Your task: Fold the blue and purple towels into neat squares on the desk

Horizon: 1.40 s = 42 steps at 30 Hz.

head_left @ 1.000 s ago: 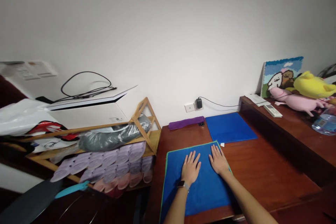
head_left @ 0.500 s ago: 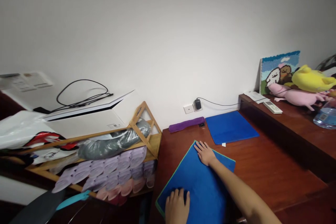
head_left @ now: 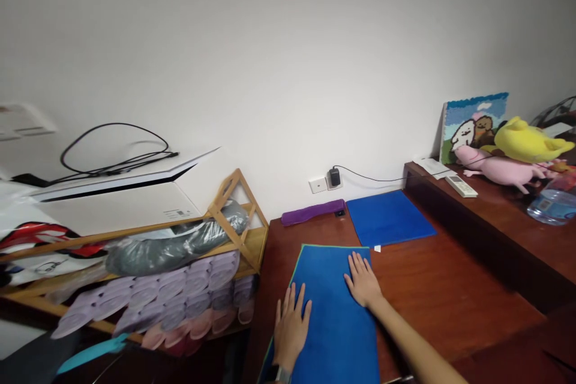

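A blue cloth [head_left: 335, 312] with a green edge lies on the reddish-brown table [head_left: 427, 288]. My left hand [head_left: 290, 327] rests on its left side, fingers spread and pointing away from me, a band on the wrist. Near the cloth's far right corner, my right hand [head_left: 362, 281] lies flat with its fingers apart. Behind it, against the wall, is a second blue cloth [head_left: 389, 217], folded flat, with a small white tag. A purple folded strip [head_left: 312, 212] sits to the left of that one.
Left of the table stands a wooden rack [head_left: 258, 240] with lilac and pink slippers [head_left: 193, 282] and a plastic-wrapped grey bundle. A white box [head_left: 121, 207] rests on top. On the raised right shelf are a remote [head_left: 461, 186], plush toys [head_left: 499, 169] and a bottle [head_left: 553, 205].
The green-edged cloth has turned, its far edge now roughly parallel to the wall. My left hand has moved forward and its fingers have straightened. My right hand has shifted slightly right and nearer.
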Each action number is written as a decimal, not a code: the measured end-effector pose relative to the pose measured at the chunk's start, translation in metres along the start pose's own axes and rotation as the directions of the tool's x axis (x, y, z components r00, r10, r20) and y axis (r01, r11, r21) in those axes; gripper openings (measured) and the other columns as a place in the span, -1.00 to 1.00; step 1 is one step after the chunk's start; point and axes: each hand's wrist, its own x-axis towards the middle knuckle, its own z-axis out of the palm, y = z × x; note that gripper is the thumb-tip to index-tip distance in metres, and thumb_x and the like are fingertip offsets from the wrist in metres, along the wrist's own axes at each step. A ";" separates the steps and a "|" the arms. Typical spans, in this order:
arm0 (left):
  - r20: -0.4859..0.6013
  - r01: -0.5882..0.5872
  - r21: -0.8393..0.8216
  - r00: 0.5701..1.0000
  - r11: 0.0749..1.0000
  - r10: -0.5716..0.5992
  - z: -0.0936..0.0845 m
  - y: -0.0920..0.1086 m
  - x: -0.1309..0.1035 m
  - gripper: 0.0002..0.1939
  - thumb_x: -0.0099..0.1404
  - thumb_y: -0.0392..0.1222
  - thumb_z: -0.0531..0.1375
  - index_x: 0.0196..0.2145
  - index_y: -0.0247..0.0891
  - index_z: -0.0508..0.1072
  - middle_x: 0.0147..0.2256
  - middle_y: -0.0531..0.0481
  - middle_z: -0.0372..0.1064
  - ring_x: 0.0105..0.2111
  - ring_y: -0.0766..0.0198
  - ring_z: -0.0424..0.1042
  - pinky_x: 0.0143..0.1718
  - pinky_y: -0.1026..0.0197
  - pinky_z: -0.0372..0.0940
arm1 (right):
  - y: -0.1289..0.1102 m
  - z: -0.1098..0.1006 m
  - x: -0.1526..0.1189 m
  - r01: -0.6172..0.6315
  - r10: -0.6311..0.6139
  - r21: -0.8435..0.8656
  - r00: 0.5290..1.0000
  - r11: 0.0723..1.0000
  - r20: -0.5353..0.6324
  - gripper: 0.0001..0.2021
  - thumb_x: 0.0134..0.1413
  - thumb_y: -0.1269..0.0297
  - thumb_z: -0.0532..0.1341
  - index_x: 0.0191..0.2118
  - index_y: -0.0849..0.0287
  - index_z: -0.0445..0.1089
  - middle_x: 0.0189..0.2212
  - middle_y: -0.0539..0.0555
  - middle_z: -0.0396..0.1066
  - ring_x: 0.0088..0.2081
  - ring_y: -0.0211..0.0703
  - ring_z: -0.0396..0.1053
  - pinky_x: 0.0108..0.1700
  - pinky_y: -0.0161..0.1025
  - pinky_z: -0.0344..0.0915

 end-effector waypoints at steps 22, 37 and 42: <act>0.003 -0.121 -0.077 0.993 0.990 0.122 0.011 -0.002 0.066 -0.44 0.58 0.13 -0.08 0.46 0.09 0.09 0.48 -0.02 -0.03 0.46 0.04 0.01 0.42 -0.19 0.04 | 0.027 -0.014 0.053 -0.101 0.101 -0.059 0.995 0.993 -0.007 -0.35 0.45 0.08 -0.20 0.50 0.32 0.00 0.49 0.18 -0.08 0.50 0.03 -0.12 0.47 0.04 -0.12; -0.058 -0.106 -0.026 0.993 0.994 0.104 0.006 0.002 0.066 -0.45 0.56 0.08 -0.05 0.42 0.01 0.23 0.43 -0.05 0.13 0.41 -0.04 0.12 0.42 -0.24 0.03 | 0.027 -0.012 0.057 -0.066 0.066 -0.035 0.998 0.997 -0.006 -0.33 0.45 0.01 -0.21 0.52 0.22 -0.07 0.51 0.11 -0.11 0.52 -0.01 -0.23 0.50 0.08 -0.33; -0.114 -0.215 -0.057 0.972 0.975 0.207 0.005 0.049 0.107 -0.49 0.55 -0.11 -0.09 0.30 -0.24 0.41 0.35 -0.19 0.28 0.39 -0.01 0.17 0.44 -0.19 -0.01 | 0.028 -0.011 0.057 -0.075 0.074 -0.037 0.997 0.997 -0.029 -0.33 0.44 0.03 -0.18 0.53 0.23 -0.11 0.52 0.08 -0.20 0.53 -0.01 -0.28 0.50 0.08 -0.35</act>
